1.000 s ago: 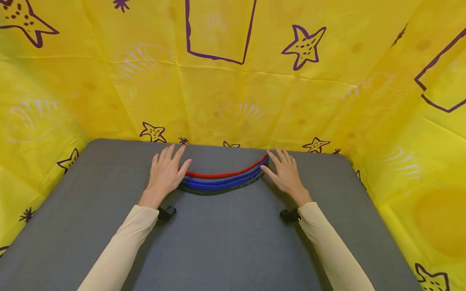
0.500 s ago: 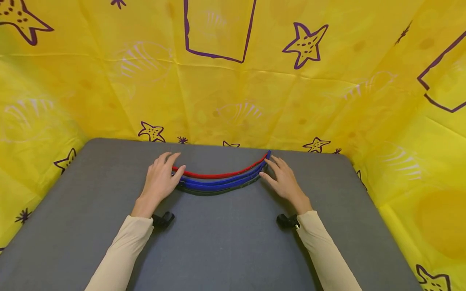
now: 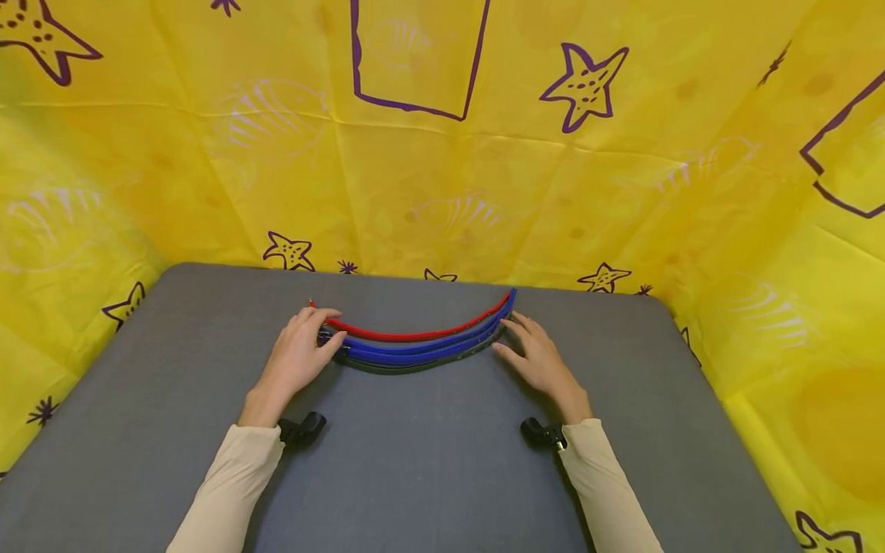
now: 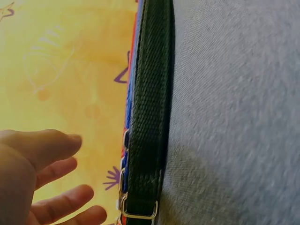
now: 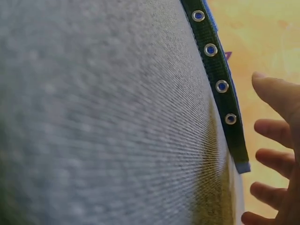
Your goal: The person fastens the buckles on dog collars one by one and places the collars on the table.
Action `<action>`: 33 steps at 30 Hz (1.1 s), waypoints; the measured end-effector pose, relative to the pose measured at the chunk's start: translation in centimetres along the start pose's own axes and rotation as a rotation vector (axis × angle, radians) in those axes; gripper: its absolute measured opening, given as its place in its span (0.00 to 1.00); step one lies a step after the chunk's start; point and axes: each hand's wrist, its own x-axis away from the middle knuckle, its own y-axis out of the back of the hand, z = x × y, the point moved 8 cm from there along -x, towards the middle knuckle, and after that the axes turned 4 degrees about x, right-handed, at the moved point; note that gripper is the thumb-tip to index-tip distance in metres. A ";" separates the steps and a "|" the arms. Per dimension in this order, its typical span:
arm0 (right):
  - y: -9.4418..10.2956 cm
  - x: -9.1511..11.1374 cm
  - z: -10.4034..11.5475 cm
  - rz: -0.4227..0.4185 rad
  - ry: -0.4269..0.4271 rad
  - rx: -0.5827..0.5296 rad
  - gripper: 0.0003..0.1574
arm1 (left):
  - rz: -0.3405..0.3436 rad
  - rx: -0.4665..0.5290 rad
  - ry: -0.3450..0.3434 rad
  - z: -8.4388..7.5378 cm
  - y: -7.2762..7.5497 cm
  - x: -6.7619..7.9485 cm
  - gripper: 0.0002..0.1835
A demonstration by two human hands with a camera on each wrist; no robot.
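Several webbing collars stand on edge side by side in a shallow curve on the grey table. The farthest is a red collar [image 3: 404,336], followed by blue collars [image 3: 394,355] and a dark green collar [image 4: 151,103] nearest the person. Metal eyelets run along the green one's right end in the right wrist view; a metal buckle [image 4: 140,208] shows at its left end. Over the left ends hovers my left hand [image 3: 293,353], fingers loosely bent, holding nothing. By the right ends is my right hand [image 3: 542,357], fingers relaxed and apart from the green collar in the right wrist view.
The grey table [image 3: 429,461] ends at a yellow cloth backdrop [image 3: 442,169] printed with starfish and fish, which rises behind and at both sides. Black wrist cameras [image 3: 303,430] are strapped to both wrists.
Both hands have drawn back toward the person, the left also a little to the left, with fingers more bent. The red collar's left end now shows. The collars have stayed about in place.
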 end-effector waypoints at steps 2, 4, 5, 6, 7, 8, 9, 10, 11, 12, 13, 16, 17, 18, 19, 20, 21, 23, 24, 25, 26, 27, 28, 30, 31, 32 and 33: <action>-0.3 0.2 0.0 0.004 0.000 -0.004 0.36 | 0.012 0.018 -0.005 0.3 0.0 0.1 0.19; -0.5 0.5 -0.1 0.008 0.001 -0.005 0.35 | 0.028 0.038 -0.006 0.5 0.1 0.2 0.17; -0.6 0.6 -0.1 0.010 0.002 -0.004 0.35 | 0.034 0.048 -0.008 0.7 0.1 0.3 0.16; -0.8 0.6 -0.1 0.013 0.004 -0.004 0.35 | 0.041 0.054 -0.011 0.8 0.2 0.3 0.15; -0.9 0.7 0.0 0.015 0.004 -0.006 0.35 | 0.047 0.058 -0.014 1.0 0.3 0.3 0.13; -1.0 0.8 0.0 0.017 0.003 -0.008 0.35 | 0.053 0.060 -0.016 1.1 0.3 0.4 0.12; -1.0 0.8 0.0 0.017 0.002 -0.012 0.35 | 0.060 0.060 -0.016 1.3 0.4 0.4 0.11; -1.0 0.9 0.0 0.016 0.001 -0.015 0.35 | 0.068 0.061 -0.018 1.4 0.5 0.4 0.11; -1.1 0.9 0.1 0.012 -0.001 -0.020 0.35 | 0.077 0.061 -0.017 1.5 0.5 0.4 0.10; -1.1 0.9 0.1 0.004 0.002 -0.022 0.35 | 0.088 0.062 -0.017 1.6 0.5 0.3 0.10; -1.0 0.9 0.1 -0.005 0.000 -0.030 0.34 | 0.100 0.063 -0.017 1.6 0.5 0.3 0.10; -0.9 0.9 0.2 -0.031 0.005 -0.046 0.31 | 0.136 0.065 -0.009 1.9 0.5 0.2 0.11; -0.9 0.9 0.2 -0.039 0.008 -0.050 0.30 | 0.148 0.062 -0.004 2.0 0.4 0.2 0.12; -0.8 0.9 0.3 -0.045 0.011 -0.054 0.28 | 0.160 0.061 0.000 2.1 0.4 0.2 0.12; -0.8 0.9 0.2 -0.047 0.008 -0.063 0.27 | 0.170 0.056 0.003 2.2 0.3 0.2 0.12; -0.8 1.0 0.2 -0.051 0.010 -0.065 0.25 | 0.178 0.052 0.003 2.4 0.3 0.2 0.13; -0.8 1.0 0.2 -0.053 0.011 -0.065 0.24 | 0.183 0.049 0.003 2.5 0.2 0.2 0.13; -0.8 1.0 0.1 -0.052 0.007 -0.070 0.22 | 0.182 0.042 -0.005 2.7 0.3 0.2 0.12; -0.8 1.1 0.0 -0.051 0.004 -0.074 0.21 | 0.179 0.040 -0.010 2.8 0.3 0.2 0.12; -0.9 1.1 -0.1 -0.049 0.003 -0.073 0.20 | 0.175 0.037 -0.015 2.9 0.4 0.2 0.11; -0.9 1.1 -0.2 -0.047 0.001 -0.074 0.20 | 0.171 0.035 -0.020 2.9 0.5 0.3 0.11; -0.9 1.1 -0.2 -0.044 -0.003 -0.076 0.19 | 0.168 0.034 -0.021 3.0 0.6 0.3 0.10; -0.9 1.1 -0.3 -0.043 -0.005 -0.079 0.19 | 0.164 0.032 -0.024 3.0 0.7 0.3 0.10; -0.9 1.1 -0.4 -0.042 -0.007 -0.082 0.18 | 0.156 0.020 -0.023 3.2 0.9 0.3 0.09; -0.8 1.1 -0.4 -0.044 -0.007 -0.086 0.17 | 0.151 0.014 -0.020 3.3 1.0 0.3 0.08; -0.8 1.1 -0.4 -0.045 -0.011 -0.096 0.17 | 0.147 0.009 -0.017 3.4 1.1 0.3 0.08; -0.7 1.1 -0.5 -0.045 -0.013 -0.101 0.16 | 0.143 0.005 -0.015 3.5 1.1 0.4 0.08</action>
